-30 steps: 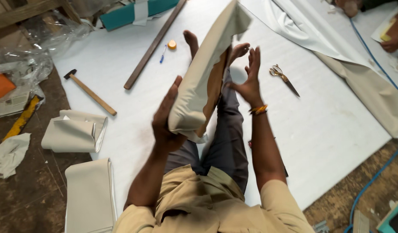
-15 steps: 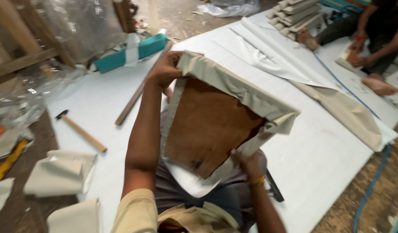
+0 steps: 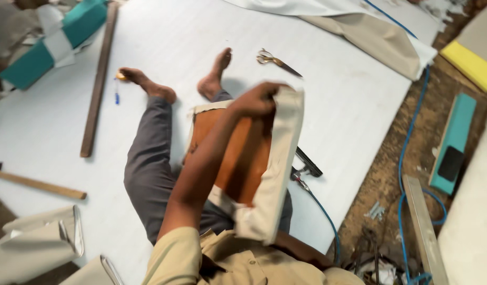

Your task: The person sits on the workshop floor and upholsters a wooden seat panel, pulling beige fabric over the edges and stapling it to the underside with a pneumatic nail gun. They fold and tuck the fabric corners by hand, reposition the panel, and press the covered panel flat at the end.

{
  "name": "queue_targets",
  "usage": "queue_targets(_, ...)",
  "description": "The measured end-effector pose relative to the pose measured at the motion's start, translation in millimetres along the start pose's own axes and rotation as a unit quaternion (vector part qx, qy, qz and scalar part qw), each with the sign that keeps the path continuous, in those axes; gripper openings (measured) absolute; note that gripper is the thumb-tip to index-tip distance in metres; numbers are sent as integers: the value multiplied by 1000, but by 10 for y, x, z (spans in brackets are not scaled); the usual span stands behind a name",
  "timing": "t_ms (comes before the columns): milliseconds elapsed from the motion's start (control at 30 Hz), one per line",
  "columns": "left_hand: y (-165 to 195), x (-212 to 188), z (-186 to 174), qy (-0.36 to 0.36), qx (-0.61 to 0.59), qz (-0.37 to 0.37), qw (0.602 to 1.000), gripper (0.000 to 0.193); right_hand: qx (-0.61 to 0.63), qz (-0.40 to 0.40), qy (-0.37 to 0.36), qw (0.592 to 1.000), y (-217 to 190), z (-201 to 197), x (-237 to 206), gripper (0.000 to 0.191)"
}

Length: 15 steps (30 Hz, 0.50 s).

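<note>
- The person sat on a big white sheet (image 3: 359, 121) spread over the floor, with both bare feet out in front.
- The left hand (image 3: 256, 100) was curled shut around the top edge of a flat brown board wrapped in cream cloth (image 3: 249, 158).
- The board stood nearly upright over the person's lap, leaning a little, with its brown back showing and the cream cloth folded around its edges.
- The right hand was hidden behind the bottom of the board, so I cannot tell if it was spread or closed.
- A pair of gold-handled scissors (image 3: 278, 60) lay on the sheet past the feet, well apart from the board.
- A black tool on a blue hose (image 3: 307, 166) lay on the sheet just beside the board's right edge.
- A long brown wooden stick (image 3: 98, 84) lay on the sheet to the left of the legs.
- A hammer with a wooden handle (image 3: 37, 183) lay farther left, near the edge of the sheet.
- More folded cream cloth pieces (image 3: 37, 245) sat at the bottom left corner.
- A yellow foam block (image 3: 473, 63) and a teal block (image 3: 454, 140) lay on the dirt floor to the right.
</note>
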<state>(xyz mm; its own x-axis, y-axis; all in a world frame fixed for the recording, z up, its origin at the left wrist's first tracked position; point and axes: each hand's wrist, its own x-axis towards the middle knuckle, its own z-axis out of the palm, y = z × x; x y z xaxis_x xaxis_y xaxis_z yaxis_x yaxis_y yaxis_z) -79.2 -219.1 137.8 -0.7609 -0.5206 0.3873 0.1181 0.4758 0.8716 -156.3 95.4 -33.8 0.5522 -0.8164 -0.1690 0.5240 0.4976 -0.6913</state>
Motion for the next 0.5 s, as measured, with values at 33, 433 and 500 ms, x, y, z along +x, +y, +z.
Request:
queue_targets(33, 12, 12, 200, -30, -10, -32, 999, 60, 51, 4, 1, 999, 54, -27, -26, 50)
queue_targets(433, 270, -91, 1533, -53, 155, -49, 985, 38, 235, -225, 105, 940, -356, -593, -932, 75)
queue_targets(500, 258, -72, 1569, -47, 151, -89, 983, 39, 172, -240, 144, 944, -438, -649, -1023, 79)
